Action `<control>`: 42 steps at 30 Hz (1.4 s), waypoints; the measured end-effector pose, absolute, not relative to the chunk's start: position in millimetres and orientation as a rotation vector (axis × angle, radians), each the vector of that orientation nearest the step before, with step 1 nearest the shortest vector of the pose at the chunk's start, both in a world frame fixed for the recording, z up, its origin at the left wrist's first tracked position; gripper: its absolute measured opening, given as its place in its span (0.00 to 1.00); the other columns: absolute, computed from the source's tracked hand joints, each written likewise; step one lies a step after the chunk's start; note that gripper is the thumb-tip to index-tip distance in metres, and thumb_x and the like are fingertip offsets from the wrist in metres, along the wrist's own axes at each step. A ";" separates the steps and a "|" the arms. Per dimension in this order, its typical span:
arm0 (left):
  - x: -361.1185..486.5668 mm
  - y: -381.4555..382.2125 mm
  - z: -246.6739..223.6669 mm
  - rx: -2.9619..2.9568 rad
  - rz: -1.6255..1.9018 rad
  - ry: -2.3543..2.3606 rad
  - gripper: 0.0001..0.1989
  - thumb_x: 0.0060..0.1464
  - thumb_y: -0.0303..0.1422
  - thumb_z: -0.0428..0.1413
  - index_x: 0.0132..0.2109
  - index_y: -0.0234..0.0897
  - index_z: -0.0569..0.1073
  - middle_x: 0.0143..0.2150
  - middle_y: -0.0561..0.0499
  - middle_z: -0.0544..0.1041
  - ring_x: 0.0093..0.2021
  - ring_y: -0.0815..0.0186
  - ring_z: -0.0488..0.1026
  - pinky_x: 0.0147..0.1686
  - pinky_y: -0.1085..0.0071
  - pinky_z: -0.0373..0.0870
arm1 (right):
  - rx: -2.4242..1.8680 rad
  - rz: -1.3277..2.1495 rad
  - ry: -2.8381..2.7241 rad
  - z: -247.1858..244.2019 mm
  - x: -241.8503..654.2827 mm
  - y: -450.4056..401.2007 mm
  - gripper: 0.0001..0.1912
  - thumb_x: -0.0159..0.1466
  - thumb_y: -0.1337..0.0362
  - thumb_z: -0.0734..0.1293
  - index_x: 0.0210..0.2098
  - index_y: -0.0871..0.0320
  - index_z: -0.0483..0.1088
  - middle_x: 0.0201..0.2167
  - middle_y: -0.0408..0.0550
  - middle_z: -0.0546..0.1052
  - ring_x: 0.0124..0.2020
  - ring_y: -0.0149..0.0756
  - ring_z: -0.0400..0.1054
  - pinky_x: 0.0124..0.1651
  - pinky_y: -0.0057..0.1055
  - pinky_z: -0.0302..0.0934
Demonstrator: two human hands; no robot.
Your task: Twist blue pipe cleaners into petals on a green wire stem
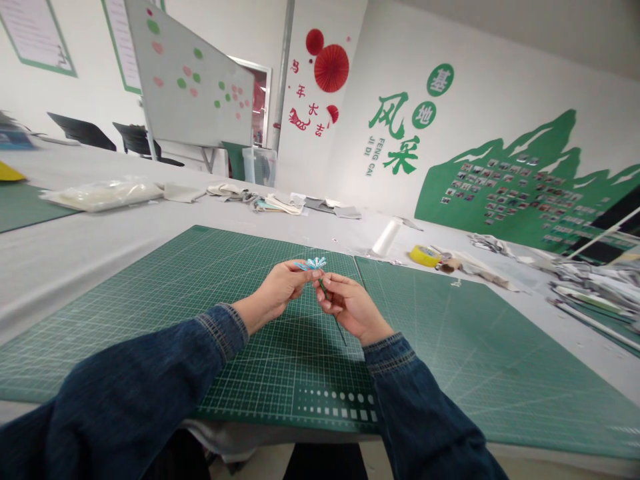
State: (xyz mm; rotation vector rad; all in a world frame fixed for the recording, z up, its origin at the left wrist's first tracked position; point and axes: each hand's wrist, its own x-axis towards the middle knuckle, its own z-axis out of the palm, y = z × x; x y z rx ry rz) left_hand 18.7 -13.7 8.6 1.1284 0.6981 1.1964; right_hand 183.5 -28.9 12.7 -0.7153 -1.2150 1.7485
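Note:
Both hands meet around a small artificial flower with light blue and white petals and a thin dark green stem. My left hand pinches it at the petals from the left side. Just below the flower head, my right hand is closed round the upper stem, its fingertips near those of the left. The stem slants down to the right past the right hand. Under the hands lies a green cutting mat with a white grid.
A second green mat adjoins on the right. Beyond are a white thread cone, a yellow tape roll, fabric scraps and a clear plastic bag. Strips of material pile up at the far right.

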 end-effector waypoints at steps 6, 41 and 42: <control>17.8 -11.2 3.9 1.127 1.187 0.685 0.15 0.43 0.38 0.68 0.33 0.32 0.75 0.18 0.60 0.62 0.15 0.80 0.48 0.14 0.76 0.39 | -0.707 1.703 -1.205 10.2 181.6 -27.7 0.11 0.54 0.60 0.74 0.29 0.61 0.73 0.20 0.39 0.66 0.18 0.22 0.51 0.19 0.22 0.37; 21.0 -19.7 13.9 1.273 1.228 0.730 0.19 0.42 0.40 0.68 0.28 0.36 0.67 0.18 0.62 0.60 0.15 0.79 0.48 0.15 0.77 0.40 | -0.604 1.790 -1.073 13.9 185.6 -26.6 0.09 0.58 0.62 0.72 0.31 0.60 0.71 0.20 0.37 0.59 0.18 0.22 0.46 0.19 0.20 0.42; 20.9 -19.9 15.3 1.299 1.243 0.741 0.19 0.41 0.40 0.68 0.27 0.36 0.67 0.18 0.62 0.61 0.16 0.79 0.48 0.16 0.77 0.41 | -0.601 1.793 -1.070 14.0 185.8 -26.8 0.09 0.58 0.61 0.72 0.31 0.60 0.72 0.20 0.37 0.59 0.18 0.22 0.46 0.19 0.20 0.42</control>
